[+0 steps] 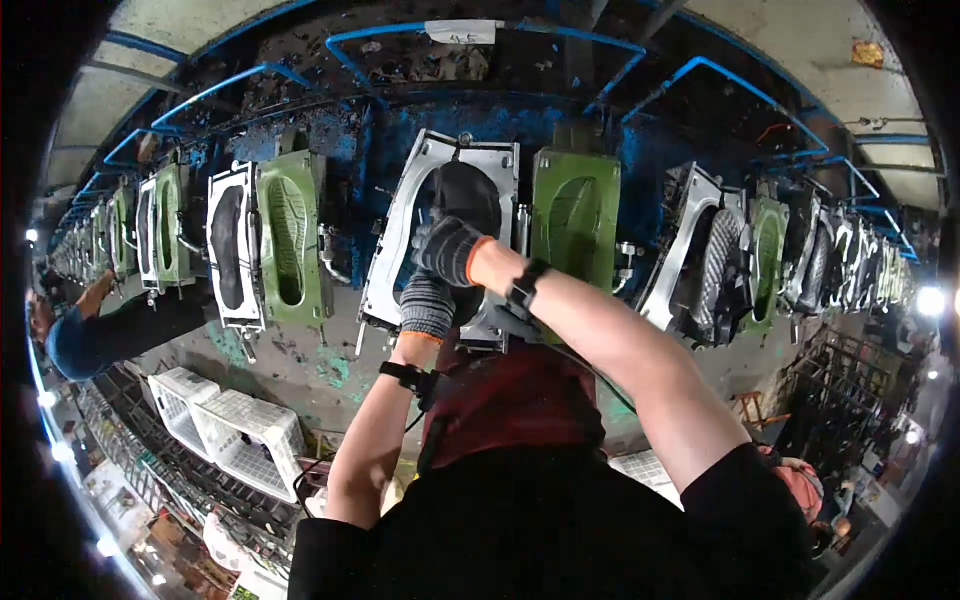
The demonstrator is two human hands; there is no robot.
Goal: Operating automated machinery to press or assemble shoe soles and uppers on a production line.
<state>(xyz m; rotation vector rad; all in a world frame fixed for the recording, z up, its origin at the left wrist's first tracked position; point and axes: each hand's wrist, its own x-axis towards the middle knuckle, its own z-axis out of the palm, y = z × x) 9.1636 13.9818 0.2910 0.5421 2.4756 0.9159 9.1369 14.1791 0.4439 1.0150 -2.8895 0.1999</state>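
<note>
Straight ahead, a silver metal mould half [392,262] stands propped on the blue rack, with a black shoe-shaped piece [468,190] lying in it. Both hands, in grey knitted gloves with orange cuffs, meet over the left side of that piece. My right hand [447,247] is closed, its fingers curled at the piece's edge. Just below, my left hand [427,304] reaches up, fingers bent in and partly hidden under the right. What they pinch cannot be made out. A green mould half [577,225] with a sole-shaped hollow sits close on the right.
Similar silver and green moulds line the rack both ways, such as a green one [290,235] at left and a silver one with a dark ridged sole [722,260] at right. Blue bars [540,32] run above. White plastic crates [250,440] stand lower left. Another person's arm [95,295] shows far left.
</note>
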